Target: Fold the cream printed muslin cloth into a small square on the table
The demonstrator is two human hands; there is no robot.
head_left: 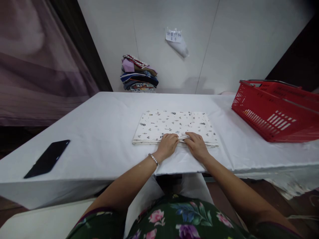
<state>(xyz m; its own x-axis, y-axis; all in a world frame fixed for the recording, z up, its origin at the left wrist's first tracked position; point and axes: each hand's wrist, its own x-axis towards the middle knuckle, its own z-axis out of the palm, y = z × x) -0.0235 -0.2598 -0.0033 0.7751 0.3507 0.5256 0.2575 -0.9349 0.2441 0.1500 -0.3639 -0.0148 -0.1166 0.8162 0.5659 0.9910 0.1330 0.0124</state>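
A white cloth with small dark printed motifs [171, 122] lies folded into a flat, layered rectangle on the white-covered table [104, 139]. At the middle of its near edge, my left hand [168, 144] has its fingers curled round the layers. My right hand [196, 145] grips the same edge a little to the right, with fingers bent over the top. Between the two hands the fabric is bunched slightly upward. A silver bracelet [154, 159] circles my left wrist. My thumbs and the underside of the cloth are partly hidden.
A red plastic basket [276, 113] stands at the right of the table. Folded garments [139, 74] are stacked at the back against the wall. A black phone [47, 159] lies at the left, near the front edge. A paper note [173, 36] hangs on the wall.
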